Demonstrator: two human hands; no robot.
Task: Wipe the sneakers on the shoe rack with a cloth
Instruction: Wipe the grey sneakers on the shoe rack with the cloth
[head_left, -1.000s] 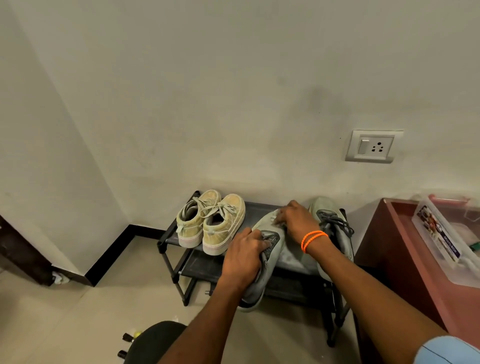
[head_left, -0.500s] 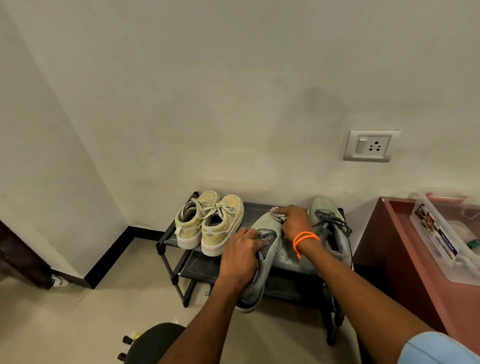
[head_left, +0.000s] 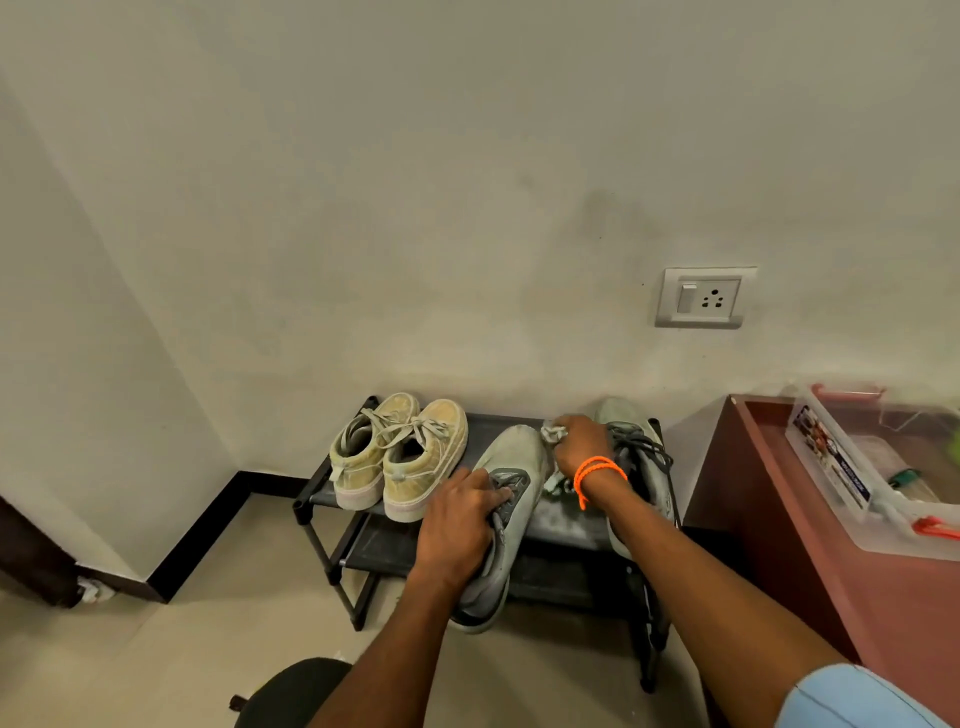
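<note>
Head view of a black shoe rack (head_left: 317, 493): left hand (head_left: 460, 519) gripping a grey-green sneaker (head_left: 511, 467) by its tongue, right hand (head_left: 582, 447) bunching a pale cloth (head_left: 553, 432) against the toe; best wiped with the shoe held steady, in short firm strokes.

Left hand (head_left: 464, 521) around grey sneaker (head_left: 506, 488), right hand (head_left: 582, 446) clutching cloth (head_left: 552, 432).

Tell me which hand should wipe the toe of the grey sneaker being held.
Right. The right hand already grips the cloth beside the grey sneaker toe, while the left hand holds that sneaker steady.
</note>
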